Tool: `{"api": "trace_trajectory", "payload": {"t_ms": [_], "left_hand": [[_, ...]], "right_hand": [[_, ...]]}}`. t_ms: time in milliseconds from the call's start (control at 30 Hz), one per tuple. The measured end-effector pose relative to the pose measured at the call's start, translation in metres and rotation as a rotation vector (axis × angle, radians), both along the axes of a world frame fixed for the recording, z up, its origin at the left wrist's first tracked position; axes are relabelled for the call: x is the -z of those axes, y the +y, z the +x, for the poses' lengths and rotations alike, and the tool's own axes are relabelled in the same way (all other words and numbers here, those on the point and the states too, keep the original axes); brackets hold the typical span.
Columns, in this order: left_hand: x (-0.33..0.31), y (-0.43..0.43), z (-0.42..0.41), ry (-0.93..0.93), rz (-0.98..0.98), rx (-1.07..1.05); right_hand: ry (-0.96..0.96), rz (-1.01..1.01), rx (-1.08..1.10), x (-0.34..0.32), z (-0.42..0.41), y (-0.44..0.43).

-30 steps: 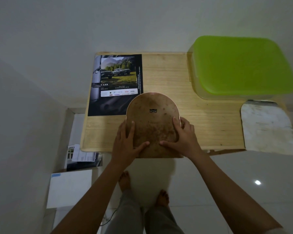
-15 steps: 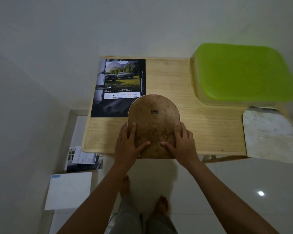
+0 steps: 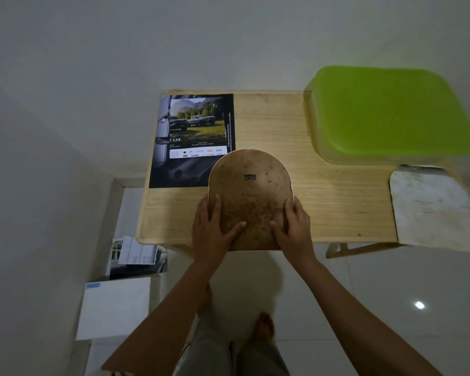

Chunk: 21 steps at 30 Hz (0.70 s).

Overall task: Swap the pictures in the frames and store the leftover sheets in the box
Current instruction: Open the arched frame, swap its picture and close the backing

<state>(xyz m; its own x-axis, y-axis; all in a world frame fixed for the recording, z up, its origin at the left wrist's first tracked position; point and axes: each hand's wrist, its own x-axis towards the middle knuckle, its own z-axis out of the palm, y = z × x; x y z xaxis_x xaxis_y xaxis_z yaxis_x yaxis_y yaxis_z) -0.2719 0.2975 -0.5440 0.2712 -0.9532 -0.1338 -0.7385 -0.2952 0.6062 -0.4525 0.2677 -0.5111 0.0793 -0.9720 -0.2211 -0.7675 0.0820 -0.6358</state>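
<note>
An arch-shaped frame [image 3: 248, 185] lies face down on the wooden table [image 3: 334, 202], its spotted brown backing board and small metal hanger facing up. My left hand [image 3: 210, 229] lies flat on its lower left, fingers straight, thumb across the board. My right hand [image 3: 293, 226] rests on the lower right edge the same way. A car brochure sheet [image 3: 193, 131] lies at the table's back left, partly under the frame's top. A second arch-shaped white sheet or board [image 3: 432, 207] lies at the table's right end. The box with a green lid [image 3: 391, 112] stands at the back right.
The table stands against a white wall. On the floor to the left lie more printed sheets [image 3: 133, 256] and a white box [image 3: 114, 308]. My bare feet and legs [image 3: 234, 346] stand just before the table's front edge.
The view shifted slightly; both hands stayed on the frame's lower corners, sliding a little outward toward its edges. The frame has not visibly moved on the table.
</note>
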Motion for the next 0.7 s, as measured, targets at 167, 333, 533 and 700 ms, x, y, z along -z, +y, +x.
{"api": "trace_trajectory", "payload": {"t_ms": [167,333,533,700], "left_hand": [[0.001,0.0,0.0,0.01,-0.031,0.0],[0.003,0.001,-0.001,0.027,-0.057,-0.032],[0.001,0.002,-0.002,0.054,-0.113,-0.066],[-0.001,0.002,-0.002,0.069,-0.134,-0.074]], "right_hand": [[-0.137,-0.019,0.18,-0.008,0.005,0.006],[-0.181,-0.045,0.252,-0.01,0.0,-0.005],[-0.325,0.006,0.299,-0.014,-0.017,-0.007],[-0.513,-0.013,0.294,-0.022,-0.013,-0.002]]}}
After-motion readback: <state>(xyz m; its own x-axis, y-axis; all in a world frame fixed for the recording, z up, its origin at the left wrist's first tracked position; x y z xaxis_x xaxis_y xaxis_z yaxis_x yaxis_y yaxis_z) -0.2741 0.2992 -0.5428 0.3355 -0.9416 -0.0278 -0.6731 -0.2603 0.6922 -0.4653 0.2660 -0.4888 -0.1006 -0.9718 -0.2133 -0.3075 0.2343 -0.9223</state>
